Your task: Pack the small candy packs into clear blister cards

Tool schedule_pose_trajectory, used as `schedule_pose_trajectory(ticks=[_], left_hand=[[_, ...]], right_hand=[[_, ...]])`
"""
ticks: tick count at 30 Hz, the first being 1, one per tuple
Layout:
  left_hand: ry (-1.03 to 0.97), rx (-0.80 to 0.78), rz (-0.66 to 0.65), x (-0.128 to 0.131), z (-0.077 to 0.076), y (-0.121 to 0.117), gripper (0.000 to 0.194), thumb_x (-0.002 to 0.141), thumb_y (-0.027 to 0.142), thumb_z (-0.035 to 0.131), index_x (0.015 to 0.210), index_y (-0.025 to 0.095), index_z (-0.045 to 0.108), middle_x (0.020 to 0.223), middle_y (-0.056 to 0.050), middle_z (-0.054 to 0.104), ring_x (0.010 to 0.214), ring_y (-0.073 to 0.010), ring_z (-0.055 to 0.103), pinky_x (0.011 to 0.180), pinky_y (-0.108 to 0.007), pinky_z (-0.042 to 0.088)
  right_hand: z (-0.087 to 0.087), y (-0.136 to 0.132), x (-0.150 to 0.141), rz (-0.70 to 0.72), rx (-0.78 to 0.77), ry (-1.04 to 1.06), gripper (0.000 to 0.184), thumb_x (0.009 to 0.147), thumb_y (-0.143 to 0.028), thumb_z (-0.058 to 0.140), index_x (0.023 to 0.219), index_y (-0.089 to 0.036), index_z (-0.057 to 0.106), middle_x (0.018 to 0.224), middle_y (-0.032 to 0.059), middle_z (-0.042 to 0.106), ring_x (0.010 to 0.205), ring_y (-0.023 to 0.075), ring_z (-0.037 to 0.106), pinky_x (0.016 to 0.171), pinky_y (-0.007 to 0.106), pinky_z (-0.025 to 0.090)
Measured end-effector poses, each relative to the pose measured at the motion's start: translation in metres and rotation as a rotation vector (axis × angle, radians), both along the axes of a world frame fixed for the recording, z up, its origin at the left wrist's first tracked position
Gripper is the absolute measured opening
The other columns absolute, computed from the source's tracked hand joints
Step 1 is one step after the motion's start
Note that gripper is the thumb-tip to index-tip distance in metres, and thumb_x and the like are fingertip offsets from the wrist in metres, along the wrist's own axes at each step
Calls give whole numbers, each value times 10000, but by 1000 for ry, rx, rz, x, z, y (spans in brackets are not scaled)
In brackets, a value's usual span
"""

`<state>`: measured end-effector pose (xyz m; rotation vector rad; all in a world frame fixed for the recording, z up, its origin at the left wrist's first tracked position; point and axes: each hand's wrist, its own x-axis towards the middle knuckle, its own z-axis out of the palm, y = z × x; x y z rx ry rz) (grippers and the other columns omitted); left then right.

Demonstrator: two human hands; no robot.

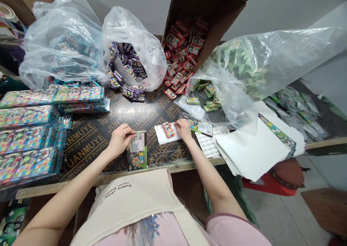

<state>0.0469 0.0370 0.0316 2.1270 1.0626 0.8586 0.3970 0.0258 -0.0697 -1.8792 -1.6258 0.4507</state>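
Note:
My left hand [119, 139] is closed at the upper left corner of a flat black-and-green printed packet [138, 152], pinching its edge. The packet lies near the table's front edge, its barcode label facing up. To the right, my right hand [183, 129] has thumb and fingertips pinched at the right edge of a white card [162, 134]. A small red sachet [168, 129] rests on that card, close to the fingertips. Beyond the right hand lies another dark printed packet [202, 126], partly covered by the hand.
Stacks of blue sachet strips [27, 141] fill the left. Behind are plastic bags of blue and purple sachets [127, 59], a tilted carton [222, 7] spilling red sachets, and a bag of green sachets [208, 90]. White sheets [244, 148] overhang the table at right.

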Motion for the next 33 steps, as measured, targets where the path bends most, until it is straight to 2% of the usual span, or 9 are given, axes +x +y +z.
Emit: schedule_pose_trajectory(ticks=[6, 10, 13, 15, 17, 20, 23, 29, 33], left_hand=[[-23, -22, 75, 3, -1, -1, 70, 803, 191, 641, 742, 173, 670, 711, -27, 631, 698, -159, 576, 657, -275, 433], [-68, -29, 82, 2, -3, 0, 82, 781, 176, 667, 700, 164, 659, 694, -31, 635, 686, -160, 584, 658, -279, 443], [-100, -76, 61, 0, -1, 1, 79, 778, 146, 653, 700, 156, 663, 721, -38, 641, 693, -158, 594, 671, -284, 461], [-117, -129, 56, -1, 1, 1, 77, 770, 116, 642, 715, 158, 675, 744, -38, 654, 710, -156, 608, 692, -285, 473], [-129, -170, 61, -3, 4, 0, 91, 761, 96, 640, 733, 166, 692, 761, -36, 675, 734, -156, 625, 718, -286, 480], [-140, -207, 94, -4, 7, -1, 89, 741, 100, 659, 732, 174, 708, 764, -32, 703, 745, -161, 645, 747, -291, 487], [-145, -231, 129, -4, 9, -2, 82, 725, 106, 660, 714, 171, 709, 756, -31, 719, 735, -166, 658, 748, -295, 494], [-166, -172, 239, 4, 6, -6, 105, 692, 217, 735, 639, 160, 664, 669, -32, 689, 641, -166, 636, 630, -283, 480], [-103, -114, 246, 9, 7, -8, 137, 677, 184, 750, 609, 163, 633, 640, -18, 661, 621, -152, 605, 597, -265, 448]], right_hand=[[6, -3, 4, -97, 12, 211, 128, 784, -324, 523, 728, -209, 512, 738, 53, 625, 710, 206, 581, 696, 350, 452], [44, 8, -21, -134, 38, 427, 239, 793, -452, 527, 775, -216, 497, 869, 60, 657, 775, 187, 606, 713, 331, 464], [89, 15, -71, 93, -75, 732, 237, 739, -421, 654, 773, -210, 551, 1039, 66, 665, 1002, 197, 595, 868, 333, 425], [114, 18, -109, 307, -229, 807, 251, 715, -411, 698, 717, -196, 568, 1036, 63, 665, 1066, 210, 574, 927, 344, 382], [127, 20, -138, 478, -381, 829, 277, 694, -415, 722, 677, -184, 570, 948, 51, 666, 1022, 206, 580, 916, 341, 374], [129, 25, -160, 608, -538, 835, 296, 678, -423, 733, 685, -175, 572, 792, 9, 631, 811, 157, 573, 783, 299, 393], [124, 30, -162, 628, -600, 797, 294, 675, -416, 732, 695, -167, 576, 678, -32, 571, 649, 108, 491, 657, 259, 354], [119, 37, -164, 614, -613, 767, 294, 644, -407, 735, 645, -164, 568, 599, -48, 535, 576, 91, 451, 583, 243, 319], [110, 35, -167, 532, -620, 849, 308, 572, -357, 774, 648, -174, 539, 579, -53, 544, 552, 87, 460, 556, 230, 326]])
